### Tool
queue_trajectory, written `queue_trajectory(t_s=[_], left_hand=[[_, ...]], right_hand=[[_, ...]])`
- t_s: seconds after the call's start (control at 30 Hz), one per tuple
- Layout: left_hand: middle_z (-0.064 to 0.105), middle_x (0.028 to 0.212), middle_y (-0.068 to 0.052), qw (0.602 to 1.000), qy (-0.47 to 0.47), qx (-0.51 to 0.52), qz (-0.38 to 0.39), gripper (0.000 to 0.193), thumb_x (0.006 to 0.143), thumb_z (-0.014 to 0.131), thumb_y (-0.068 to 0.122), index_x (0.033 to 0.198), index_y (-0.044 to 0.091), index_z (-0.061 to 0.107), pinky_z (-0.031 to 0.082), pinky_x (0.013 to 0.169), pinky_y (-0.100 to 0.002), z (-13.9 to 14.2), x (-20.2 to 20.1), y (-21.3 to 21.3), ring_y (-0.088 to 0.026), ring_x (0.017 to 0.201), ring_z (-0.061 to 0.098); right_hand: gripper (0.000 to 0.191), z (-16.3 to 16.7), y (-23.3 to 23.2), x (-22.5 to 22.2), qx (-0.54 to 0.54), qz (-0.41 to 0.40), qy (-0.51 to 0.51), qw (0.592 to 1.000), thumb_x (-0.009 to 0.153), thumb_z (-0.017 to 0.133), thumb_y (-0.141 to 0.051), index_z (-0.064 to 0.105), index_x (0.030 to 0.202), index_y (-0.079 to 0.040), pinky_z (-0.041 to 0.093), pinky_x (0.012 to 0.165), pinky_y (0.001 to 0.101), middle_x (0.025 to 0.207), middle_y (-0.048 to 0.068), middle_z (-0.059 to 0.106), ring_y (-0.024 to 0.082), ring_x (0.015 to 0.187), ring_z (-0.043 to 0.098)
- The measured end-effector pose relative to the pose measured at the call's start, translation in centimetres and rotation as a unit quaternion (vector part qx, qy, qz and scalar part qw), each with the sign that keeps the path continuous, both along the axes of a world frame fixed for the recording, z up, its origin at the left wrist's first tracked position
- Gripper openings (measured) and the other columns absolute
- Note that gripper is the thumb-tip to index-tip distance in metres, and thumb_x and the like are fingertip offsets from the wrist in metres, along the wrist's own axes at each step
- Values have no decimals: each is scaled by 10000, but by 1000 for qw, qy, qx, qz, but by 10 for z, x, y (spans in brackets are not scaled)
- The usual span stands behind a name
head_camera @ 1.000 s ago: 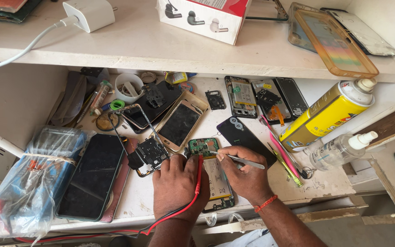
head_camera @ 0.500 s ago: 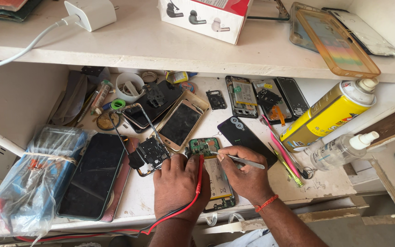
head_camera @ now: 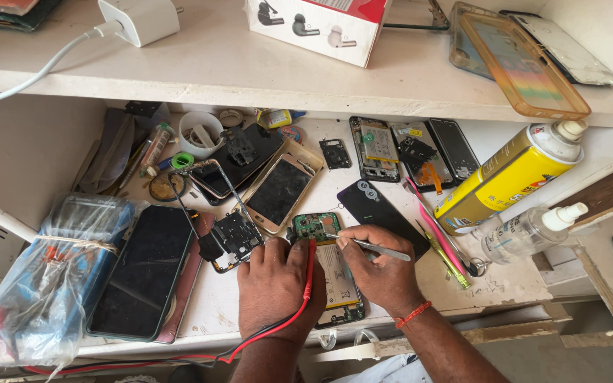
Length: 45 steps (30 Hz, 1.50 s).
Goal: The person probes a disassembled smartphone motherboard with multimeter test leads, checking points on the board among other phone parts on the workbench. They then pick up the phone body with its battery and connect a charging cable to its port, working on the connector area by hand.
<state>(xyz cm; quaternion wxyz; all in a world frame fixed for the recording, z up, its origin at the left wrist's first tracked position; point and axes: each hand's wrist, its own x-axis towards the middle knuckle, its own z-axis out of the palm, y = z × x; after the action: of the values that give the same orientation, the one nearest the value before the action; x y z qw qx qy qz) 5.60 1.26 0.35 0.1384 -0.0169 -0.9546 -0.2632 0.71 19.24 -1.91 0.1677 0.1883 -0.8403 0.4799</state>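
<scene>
Opened phone (head_camera: 335, 273) lies between my hands, at six o'clock on the bench. My left hand (head_camera: 274, 287) pinches a red probe (head_camera: 311, 266); my right hand (head_camera: 381, 273) grips tweezers (head_camera: 370, 246). Steady, light tip contact seems wise.

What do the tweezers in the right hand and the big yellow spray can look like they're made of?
The tweezers, in the right hand, look like bare metal: thin, grey, with a dull shine. The spray can looks like painted metal, glossy yellow with highlights along its side; its white cap seems to be plastic.
</scene>
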Motion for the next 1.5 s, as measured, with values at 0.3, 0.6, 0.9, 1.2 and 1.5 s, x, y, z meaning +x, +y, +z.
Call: queue_trajectory(t_s=[0.3, 0.6, 0.9, 1.2, 1.5], left_hand=[[605, 1098, -108, 1000, 5, -2, 1, 418, 880, 629, 321, 1245, 133, 707, 434, 833, -470, -2, -1, 0, -305, 1012, 575], [599, 1097, -112, 1000, -4, -7, 1, 443, 872, 627, 312, 1271, 135, 700, 432, 828, -468, 1, 0, 0, -303, 1008, 571], [593, 1112, -105, 1000, -18, -13, -1, 458, 881, 615, 319, 1298, 142, 683, 433, 839, -462, 1, -1, -1, -293, 1016, 568], [597, 1117, -108, 1000, -19, -11, 2, 447, 889, 614, 325, 1287, 133, 681, 436, 846, -469, 1, -1, 1, -297, 1021, 573], [603, 1096, -115, 1000, 3, -8, 11, 464, 875, 627, 334, 1291, 135, 676, 439, 827, -471, 1, 0, 1, -303, 999, 579]], right_hand=[[109, -2, 0, -1, -16, 4, 1, 1000, 904, 719, -38, 764, 995, 0, 614, 749, 252, 915, 78, 805, 90, 849, 745], [111, -2, 1, -2, -10, 3, -8, 1000, 901, 720, -39, 767, 994, -1, 616, 755, 254, 926, 82, 808, 98, 855, 753], [95, -3, 2, -2, -17, 2, -5, 1000, 900, 730, -47, 759, 978, 0, 605, 719, 246, 895, 67, 800, 84, 824, 738], [143, 1, -4, 5, -39, -25, 73, 996, 928, 718, -28, 693, 1068, -12, 545, 663, 218, 933, 37, 732, 44, 780, 663], [206, 13, -12, 9, 38, -66, 133, 988, 885, 707, 25, 699, 1079, -41, 571, 697, 266, 999, 59, 669, 119, 837, 693]])
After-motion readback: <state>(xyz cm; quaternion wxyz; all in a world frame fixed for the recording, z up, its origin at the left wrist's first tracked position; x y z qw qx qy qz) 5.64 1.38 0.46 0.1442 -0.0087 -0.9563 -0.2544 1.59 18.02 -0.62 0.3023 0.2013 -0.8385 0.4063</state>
